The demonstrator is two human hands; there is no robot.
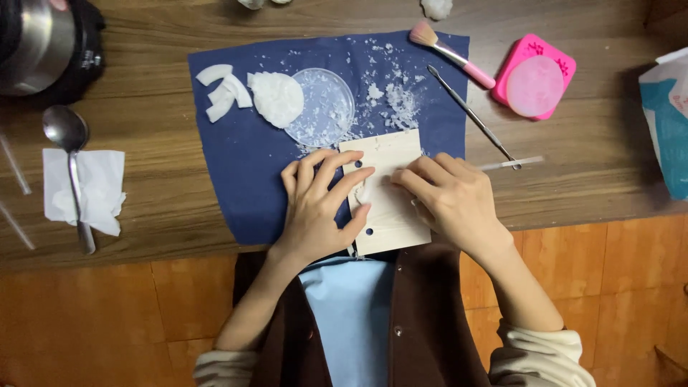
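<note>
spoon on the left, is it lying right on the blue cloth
No, the spoon lies on a white paper napkin on the wooden table, well left of the blue cloth.

A metal spoon (69, 154) lies on a white tissue (97, 188) at nine o'clock; a pink silicone mould (534, 76) sits at two o'clock beside a pink-handled brush (450, 52).

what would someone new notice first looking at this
Likely the two hands at the centre: the left hand and right hand press on a pale wooden board with small holes, lying on a dark blue cloth strewn with white flakes. Next, the bright pink mould at upper right on the wooden table.
</note>
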